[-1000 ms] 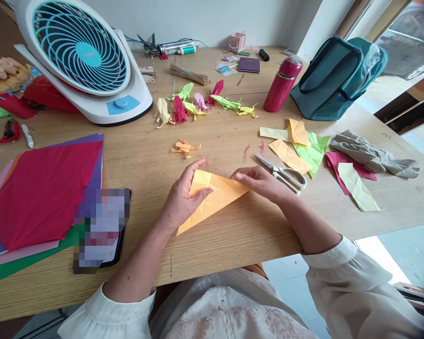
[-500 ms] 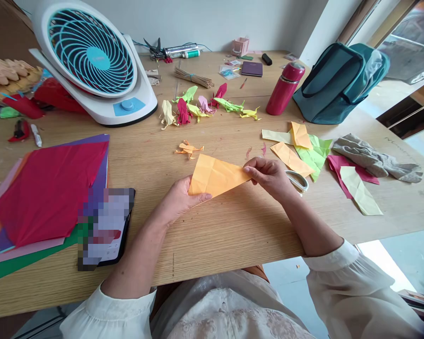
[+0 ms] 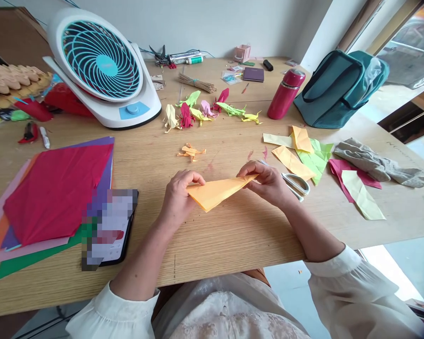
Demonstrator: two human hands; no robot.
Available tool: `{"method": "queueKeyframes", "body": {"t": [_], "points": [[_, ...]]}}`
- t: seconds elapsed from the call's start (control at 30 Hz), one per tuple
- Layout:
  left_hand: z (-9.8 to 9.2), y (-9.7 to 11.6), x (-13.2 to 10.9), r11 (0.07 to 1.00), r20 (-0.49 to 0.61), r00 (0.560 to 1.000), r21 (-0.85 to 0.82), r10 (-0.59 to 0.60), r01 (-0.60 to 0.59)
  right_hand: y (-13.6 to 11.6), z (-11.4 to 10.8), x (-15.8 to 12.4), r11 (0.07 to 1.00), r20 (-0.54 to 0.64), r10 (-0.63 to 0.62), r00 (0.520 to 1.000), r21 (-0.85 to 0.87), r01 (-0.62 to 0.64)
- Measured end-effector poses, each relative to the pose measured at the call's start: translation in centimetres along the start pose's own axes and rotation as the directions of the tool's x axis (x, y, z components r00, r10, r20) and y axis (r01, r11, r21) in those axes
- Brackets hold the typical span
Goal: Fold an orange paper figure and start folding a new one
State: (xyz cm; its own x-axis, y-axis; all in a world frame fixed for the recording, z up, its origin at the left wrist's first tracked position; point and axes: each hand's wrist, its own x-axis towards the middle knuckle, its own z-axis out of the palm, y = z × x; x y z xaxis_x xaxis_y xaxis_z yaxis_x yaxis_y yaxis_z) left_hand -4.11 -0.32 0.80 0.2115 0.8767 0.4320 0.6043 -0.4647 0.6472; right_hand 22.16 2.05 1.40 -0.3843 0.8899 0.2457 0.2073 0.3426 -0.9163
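Between my hands is a folded sheet of orange paper (image 3: 221,190), held just above the table, with one corner pointing toward me. My left hand (image 3: 180,193) pinches its left corner between thumb and fingers. At the tapering right end, my right hand (image 3: 265,183) is closed on the paper, its thumb underneath. A small orange origami figure (image 3: 191,151) lies on the table just beyond the paper. White-handled scissors (image 3: 297,183) rest beside my right hand, their blades partly hidden by it.
Several coloured origami figures (image 3: 208,110) stand farther back near a white fan (image 3: 127,89). Coloured paper sheets (image 3: 56,188) and a phone (image 3: 109,230) lie left. On the right are paper scraps (image 3: 314,160), a grey cloth (image 3: 378,162), a red flask (image 3: 286,94) and a teal bag (image 3: 339,89).
The orange paper has been turned and tilted, so its broad face now looks narrower. My left fingers have shifted from its lower edge to the left corner. The view has moved slightly.
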Motion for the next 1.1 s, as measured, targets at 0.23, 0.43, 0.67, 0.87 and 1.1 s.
{"method": "queueKeyframes", "body": {"t": [0.23,0.43,0.67,0.87,1.1], "points": [[0.6,-0.2,-0.1,0.994,-0.015,0.997,0.076,0.078,-0.077,-0.3,-0.8,-0.2,0.999,0.291,0.025,0.956,0.023,-0.034],[1.2,-0.2,-0.4,0.994,0.144,0.989,0.095,0.044,-0.058,-0.3,-1.6,-0.1,0.994,0.32,0.0,0.947,-0.107,0.036],[1.2,0.0,-0.4,0.997,0.352,0.936,0.053,0.031,-0.053,0.1,-2.3,-0.2,0.993,0.328,0.028,0.944,-0.116,0.011],[0.4,0.6,-0.4,0.999,0.53,0.847,-0.045,0.05,-0.031,0.4,-2.7,0.0,0.996,0.301,0.051,0.952,-0.09,-0.025],[0.2,0.6,-0.4,0.997,0.564,0.825,-0.072,0.025,0.019,0.6,-2.7,0.0,0.995,0.287,0.08,0.955,-0.074,-0.061]]}}
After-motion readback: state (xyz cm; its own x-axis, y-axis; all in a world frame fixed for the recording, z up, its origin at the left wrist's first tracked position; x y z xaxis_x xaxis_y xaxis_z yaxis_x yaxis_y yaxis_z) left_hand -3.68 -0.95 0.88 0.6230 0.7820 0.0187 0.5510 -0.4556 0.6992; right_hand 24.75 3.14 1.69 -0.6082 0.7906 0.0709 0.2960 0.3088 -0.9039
